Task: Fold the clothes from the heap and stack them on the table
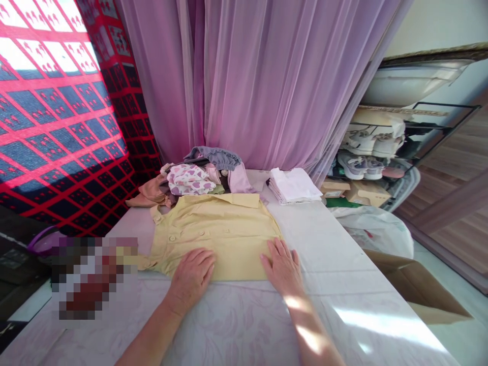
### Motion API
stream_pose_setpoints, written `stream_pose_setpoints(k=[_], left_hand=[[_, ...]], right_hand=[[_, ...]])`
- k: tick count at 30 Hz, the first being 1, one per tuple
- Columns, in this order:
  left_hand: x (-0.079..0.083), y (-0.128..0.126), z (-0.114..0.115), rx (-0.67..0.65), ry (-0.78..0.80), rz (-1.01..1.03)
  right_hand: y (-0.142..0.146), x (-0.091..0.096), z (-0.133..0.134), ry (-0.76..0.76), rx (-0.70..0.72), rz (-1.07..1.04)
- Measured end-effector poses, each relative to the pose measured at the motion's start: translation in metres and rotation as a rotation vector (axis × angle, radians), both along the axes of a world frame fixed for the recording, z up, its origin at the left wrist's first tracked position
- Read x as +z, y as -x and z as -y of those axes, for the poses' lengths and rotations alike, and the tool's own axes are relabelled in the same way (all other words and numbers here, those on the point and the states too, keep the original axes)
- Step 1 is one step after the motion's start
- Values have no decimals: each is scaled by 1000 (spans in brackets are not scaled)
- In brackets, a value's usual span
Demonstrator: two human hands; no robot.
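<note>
A yellow buttoned garment [229, 229] lies spread on the cloth-covered table, with its collar end toward the left and several buttons along it. My left hand [194, 272] rests flat on its near edge, left of the middle, fingers stretched out. Over the near right corner, my right hand [282, 265] lies flat with its fingers slightly apart. Neither hand grips the fabric. A strap-like part of the garment reaches left into a pixelated patch, which hides what is there.
Crumpled clothes [194, 178] are heaped at the back left. A folded white stack [295, 185] lies at the back right. Beyond the right edge stand a shoe rack [438, 127] and an open cardboard box [415, 290]. Purple curtains [263, 86] hang behind the table.
</note>
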State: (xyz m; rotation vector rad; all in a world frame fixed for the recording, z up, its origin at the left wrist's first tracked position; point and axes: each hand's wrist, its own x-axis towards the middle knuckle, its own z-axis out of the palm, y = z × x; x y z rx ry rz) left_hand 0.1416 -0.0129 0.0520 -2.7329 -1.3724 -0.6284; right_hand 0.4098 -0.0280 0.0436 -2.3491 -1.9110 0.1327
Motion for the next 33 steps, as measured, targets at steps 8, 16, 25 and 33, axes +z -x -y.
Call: stream_pose_setpoints(k=[8, 16, 25, 33], left_hand=[[-6, -18, 19, -14, 90, -43], [-15, -5, 7, 90, 50, -39], [-16, 18, -2, 206, 56, -64], [-14, 14, -1, 233, 90, -55]], right_hand=[[0, 1, 0, 18, 3, 21], [-1, -1, 0, 7, 4, 44], [-2, -3, 0, -1, 0, 69], [37, 7, 1, -123, 211, 32]])
